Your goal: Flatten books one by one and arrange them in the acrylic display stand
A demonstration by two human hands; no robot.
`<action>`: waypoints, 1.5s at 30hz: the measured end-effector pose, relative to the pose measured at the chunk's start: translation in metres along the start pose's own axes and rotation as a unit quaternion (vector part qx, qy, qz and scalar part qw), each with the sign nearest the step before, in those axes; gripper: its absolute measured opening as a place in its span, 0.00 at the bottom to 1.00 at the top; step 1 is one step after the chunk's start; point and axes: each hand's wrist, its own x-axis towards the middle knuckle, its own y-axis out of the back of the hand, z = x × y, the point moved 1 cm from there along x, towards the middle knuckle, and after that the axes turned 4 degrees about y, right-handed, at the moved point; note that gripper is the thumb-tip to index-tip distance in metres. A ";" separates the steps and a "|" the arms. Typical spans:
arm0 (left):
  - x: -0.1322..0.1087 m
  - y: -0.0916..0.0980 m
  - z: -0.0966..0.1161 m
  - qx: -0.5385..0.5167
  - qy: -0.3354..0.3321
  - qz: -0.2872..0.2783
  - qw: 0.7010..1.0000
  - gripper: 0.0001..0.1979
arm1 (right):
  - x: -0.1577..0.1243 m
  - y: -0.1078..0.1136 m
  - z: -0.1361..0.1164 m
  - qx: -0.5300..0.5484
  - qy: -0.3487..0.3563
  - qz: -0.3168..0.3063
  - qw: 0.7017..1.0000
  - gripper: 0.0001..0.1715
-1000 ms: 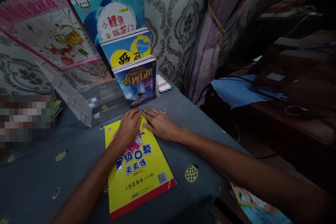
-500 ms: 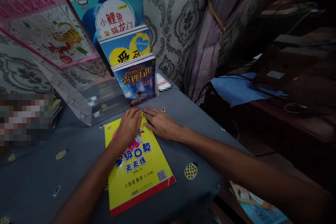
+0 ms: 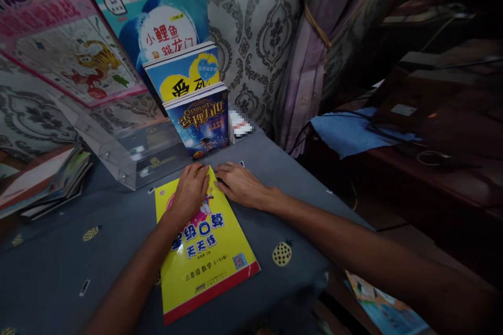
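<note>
A yellow workbook (image 3: 212, 272) with a red strip along its bottom lies flat and closed on the dark grey tablecloth. My left hand (image 3: 192, 191) rests on its upper part, fingers laid flat towards the top edge and hiding some of the cover picture. Just right of the workbook's top corner, my right hand (image 3: 241, 184) lies on the cloth with fingers loosely bent and holding nothing; its fingertips are close to the edge, and I cannot tell whether they touch it. Beyond both hands stands a dark blue book (image 3: 204, 125).
A clear acrylic rack (image 3: 121, 167) holds upright books, including a teal one (image 3: 176, 5) and a pink one (image 3: 90, 52). A stack of books (image 3: 51, 178) lies at the left. A tied curtain (image 3: 310, 52) hangs behind; a blue cloth (image 3: 346, 131) is at the right.
My right hand has shifted slightly right, off the workbook's top corner. The left hand stays on the cover. The whole view has moved a little.
</note>
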 end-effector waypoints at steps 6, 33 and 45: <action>0.002 0.006 0.001 -0.009 -0.012 -0.015 1.000 0.16 | 0.002 -0.004 0.001 0.060 -0.018 0.026 0.998 0.10; 0.002 0.009 -0.015 -0.128 0.058 -0.033 0.990 0.17 | 0.002 -0.003 0.002 0.195 -0.103 0.078 0.972 0.14; 0.002 0.009 -0.001 -0.027 -0.005 -0.025 0.999 0.17 | 0.001 -0.006 0.000 0.050 -0.039 0.025 0.998 0.17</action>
